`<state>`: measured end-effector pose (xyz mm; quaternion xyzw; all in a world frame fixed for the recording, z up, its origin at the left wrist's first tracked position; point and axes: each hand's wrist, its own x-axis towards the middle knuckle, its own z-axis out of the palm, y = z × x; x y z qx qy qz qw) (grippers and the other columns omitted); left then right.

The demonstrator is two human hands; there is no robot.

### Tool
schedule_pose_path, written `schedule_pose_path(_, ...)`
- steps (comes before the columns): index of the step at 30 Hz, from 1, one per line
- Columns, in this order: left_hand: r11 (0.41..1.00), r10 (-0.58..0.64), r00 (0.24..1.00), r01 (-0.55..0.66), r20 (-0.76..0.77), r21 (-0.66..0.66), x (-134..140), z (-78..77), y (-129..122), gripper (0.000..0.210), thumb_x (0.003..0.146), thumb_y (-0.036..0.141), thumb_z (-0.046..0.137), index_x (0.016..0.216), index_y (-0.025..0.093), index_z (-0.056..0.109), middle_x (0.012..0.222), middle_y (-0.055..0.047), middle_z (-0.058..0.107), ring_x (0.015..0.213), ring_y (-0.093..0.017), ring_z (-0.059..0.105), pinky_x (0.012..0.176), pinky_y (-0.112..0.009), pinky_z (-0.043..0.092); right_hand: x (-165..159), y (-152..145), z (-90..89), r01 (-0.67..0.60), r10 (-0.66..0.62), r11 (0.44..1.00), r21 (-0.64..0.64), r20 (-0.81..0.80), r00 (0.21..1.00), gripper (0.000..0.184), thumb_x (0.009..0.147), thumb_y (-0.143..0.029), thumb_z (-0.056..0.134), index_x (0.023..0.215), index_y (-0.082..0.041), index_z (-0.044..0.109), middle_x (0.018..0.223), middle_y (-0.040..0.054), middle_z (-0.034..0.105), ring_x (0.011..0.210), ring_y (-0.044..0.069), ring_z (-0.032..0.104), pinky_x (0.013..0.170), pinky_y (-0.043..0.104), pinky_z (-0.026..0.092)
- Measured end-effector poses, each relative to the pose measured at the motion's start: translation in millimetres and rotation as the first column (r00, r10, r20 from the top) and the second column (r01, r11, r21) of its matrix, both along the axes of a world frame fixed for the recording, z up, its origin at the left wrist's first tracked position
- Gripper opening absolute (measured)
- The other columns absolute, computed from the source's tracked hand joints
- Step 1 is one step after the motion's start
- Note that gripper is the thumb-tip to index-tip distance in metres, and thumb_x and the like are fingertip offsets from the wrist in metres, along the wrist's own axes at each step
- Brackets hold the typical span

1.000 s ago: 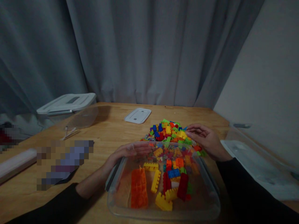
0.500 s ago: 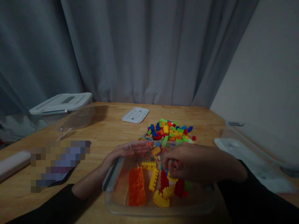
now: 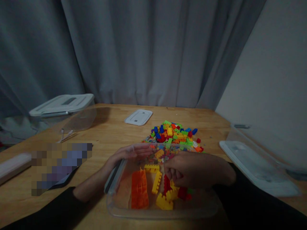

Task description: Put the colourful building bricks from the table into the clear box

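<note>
A clear plastic bin stands before me with large toy bricks inside. My left hand lies along the bin's far left corner, fingers stretched out and holding nothing. Over the right half of the bin is my right hand, its fingers curled inward above the bricks; whatever they grip is hidden. A long orange block rests at the left of the bin. To its right lie a narrow yellow brick, several more yellow bricks and a dark red brick, partly under my right hand.
Beyond the bin is a heap of mixed coloured bricks. A white lid lies behind it. A lidded clear box stands at the left, near a blurred-out flat item. Another clear container is at the right.
My right hand has moved slightly left and stays over the bricks, and its forearm has drawn nearer. More bricks of the heap's right edge now show. My left hand keeps its place.
</note>
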<state>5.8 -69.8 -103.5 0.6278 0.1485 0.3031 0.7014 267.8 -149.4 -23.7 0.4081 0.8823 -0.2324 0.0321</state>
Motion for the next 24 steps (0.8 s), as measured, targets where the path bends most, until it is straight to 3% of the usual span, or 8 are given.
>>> schedule_pose_path(5, 1.0, 0.007, 1.0, -0.007, -0.005, 0.024, -2, -3.2, 3, 0.052, 0.089, 0.026, 0.047, 0.136, 0.02, 0.069, 0.149, -0.011, 0.063, 0.144, -0.034, 0.051, 0.127, -0.059, 0.021, 5, 3, 5.7, 0.007, -0.005, 1.0, 0.028, -0.057, 0.998, 0.02, 0.078, -0.009, 0.061, 0.094, -0.019, 0.068, 0.085, -0.0014, 0.069, 0.073, 0.012, 0.06, 0.063, 0.022, 0.04)
schedule_pose_path(9, 0.999, 0.044, 0.999, -0.044, -0.003, 0.008, -2, -4.6, 1, 0.049, 0.092, 0.024, 0.046, 0.134, 0.021, 0.07, 0.148, -0.011, 0.064, 0.143, -0.034, 0.052, 0.127, -0.058, 0.022, 23, 3, 26.6, 0.143, -0.131, 0.988, 0.053, -0.182, 0.975, 0.014, 0.089, -0.023, 0.065, 0.101, -0.02, 0.071, 0.092, 0.0005, 0.073, 0.078, 0.014, 0.064, 0.067, 0.023, 0.045)
schedule_pose_path(11, 0.999, 0.041, 0.999, -0.041, 0.016, -0.009, -2, -4.5, -1, 0.047, 0.092, 0.025, 0.048, 0.133, 0.022, 0.071, 0.148, -0.01, 0.064, 0.143, -0.034, 0.052, 0.126, -0.058, 0.024, 38, 4, 36.6, 0.227, -0.187, 0.962, 0.151, -0.241, 0.952, 0.016, 0.094, -0.032, 0.064, 0.102, -0.021, 0.073, 0.092, 0.0012, 0.074, 0.079, 0.016, 0.065, 0.069, 0.025, 0.046)
schedule_pose_path(14, 1.0, 0.019, 0.999, -0.019, 0.044, -0.002, -1, -3.9, -1, 0.047, 0.091, 0.025, 0.05, 0.133, 0.022, 0.071, 0.147, -0.01, 0.065, 0.144, -0.034, 0.051, 0.126, -0.057, 0.025, 65, 12, 43.5, 0.383, -0.272, 0.868, 0.316, -0.342, 0.899, 0.022, 0.094, -0.04, 0.063, 0.103, -0.023, 0.074, 0.093, 0.0027, 0.075, 0.08, 0.018, 0.066, 0.071, 0.028, 0.048)
schedule_pose_path(16, 1.0, 0.007, 0.999, -0.006, 0.044, -0.012, -1, -3.9, 0, 0.049, 0.09, 0.025, 0.049, 0.135, 0.021, 0.07, 0.149, -0.01, 0.063, 0.145, -0.035, 0.05, 0.126, -0.058, 0.024, 83, 21, 41.9, 0.462, -0.337, 0.825, 0.325, -0.373, 0.864, 0.024, 0.093, -0.042, 0.064, 0.102, -0.022, 0.074, 0.092, 0.004, 0.075, 0.08, 0.019, 0.067, 0.071, 0.029, 0.05)
schedule_pose_path(19, 0.999, 0.009, 0.999, -0.008, 0.036, -0.038, -1, -4.7, 2, 0.051, 0.089, 0.025, 0.05, 0.136, 0.021, 0.069, 0.15, -0.011, 0.062, 0.144, -0.036, 0.05, 0.126, -0.059, 0.024, 109, 40, 31.2, 0.507, -0.387, 0.813, 0.287, -0.385, 0.838, 0.024, 0.091, -0.043, 0.062, 0.096, -0.022, 0.073, 0.089, 0.0056, 0.076, 0.077, 0.02, 0.068, 0.069, 0.031, 0.051)
schedule_pose_path(24, 0.998, 0.012, 0.999, -0.009, 0.049, -0.066, 0, -5.3, 0, 0.049, 0.089, 0.025, 0.048, 0.132, 0.02, 0.072, 0.149, -0.011, 0.063, 0.145, -0.036, 0.049, 0.124, -0.062, 0.025, 149, 77, -3.5, 0.58, -0.52, 0.764, 0.283, -0.264, 0.813, 0.017, 0.085, -0.037, 0.067, 0.088, -0.021, 0.072, 0.077, 0.0054, 0.074, 0.068, 0.02, 0.065, 0.061, 0.031, 0.046)
